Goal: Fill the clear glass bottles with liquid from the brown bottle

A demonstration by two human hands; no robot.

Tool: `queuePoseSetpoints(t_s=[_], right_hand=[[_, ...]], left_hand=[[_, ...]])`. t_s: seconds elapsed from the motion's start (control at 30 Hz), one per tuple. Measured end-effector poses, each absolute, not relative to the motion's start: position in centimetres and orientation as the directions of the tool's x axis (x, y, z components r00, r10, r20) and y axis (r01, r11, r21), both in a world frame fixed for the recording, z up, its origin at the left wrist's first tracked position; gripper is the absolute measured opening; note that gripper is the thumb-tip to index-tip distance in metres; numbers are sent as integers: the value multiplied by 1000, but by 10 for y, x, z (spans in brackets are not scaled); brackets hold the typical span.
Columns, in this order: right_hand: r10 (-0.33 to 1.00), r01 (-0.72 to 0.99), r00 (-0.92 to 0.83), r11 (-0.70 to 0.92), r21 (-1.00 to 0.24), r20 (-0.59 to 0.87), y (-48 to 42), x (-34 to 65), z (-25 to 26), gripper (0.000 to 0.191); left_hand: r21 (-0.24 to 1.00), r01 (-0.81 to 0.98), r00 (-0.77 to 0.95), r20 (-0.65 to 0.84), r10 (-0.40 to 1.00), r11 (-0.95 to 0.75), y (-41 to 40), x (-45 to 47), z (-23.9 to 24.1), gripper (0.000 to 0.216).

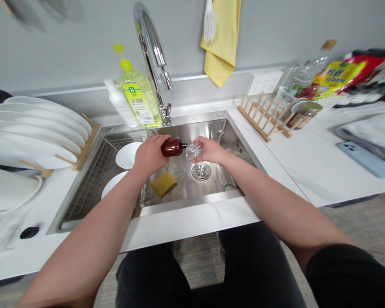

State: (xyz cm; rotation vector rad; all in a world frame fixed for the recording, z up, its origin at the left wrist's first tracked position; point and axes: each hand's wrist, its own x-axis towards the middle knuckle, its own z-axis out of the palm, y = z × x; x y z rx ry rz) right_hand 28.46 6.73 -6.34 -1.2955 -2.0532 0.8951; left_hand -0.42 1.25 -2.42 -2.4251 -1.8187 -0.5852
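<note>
My left hand (152,154) is wrapped round a dark red-brown bottle (172,147) over the sink. The bottle lies nearly level, its black neck pointing right. Facing that neck, my right hand (208,149) grips a small clear glass (194,151), whose exact shape is hard to make out. The bottle's mouth is at or very close to the glass. Beneath both hands lies the steel sink (182,192) with its round drain (201,171). A yellow sponge (163,184) rests on the sink floor below my left hand.
White bowls (127,155) sit in a wire rack at the sink's left. The faucet (152,55) arches behind, beside a dish soap bottle (137,94). White plates (35,124) stand in a rack at left; a wooden rack (266,117) and phone (367,159) are at right.
</note>
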Motion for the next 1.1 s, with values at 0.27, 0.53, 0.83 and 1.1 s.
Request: queuePoseSetpoints(t_s=[0.27,0.53,0.83,1.1], right_hand=[[921,563,-377,310,-766,96,67,284,-63,69],[918,564,-382,321,-761,104,67,284,-63,68],[921,571,-376,316,-758,102,65,284,-61,68],[920,576,-378,323,-751,107,65,284,-61,67]], left_hand=[[191,933,233,329,915,-306,13,-4,-24,70],[176,934,239,337,911,-310,13,-4,-25,70],[173,935,240,335,911,-310,12,-3,-24,69],[174,937,237,326,915,-304,13,-4,-25,72]])
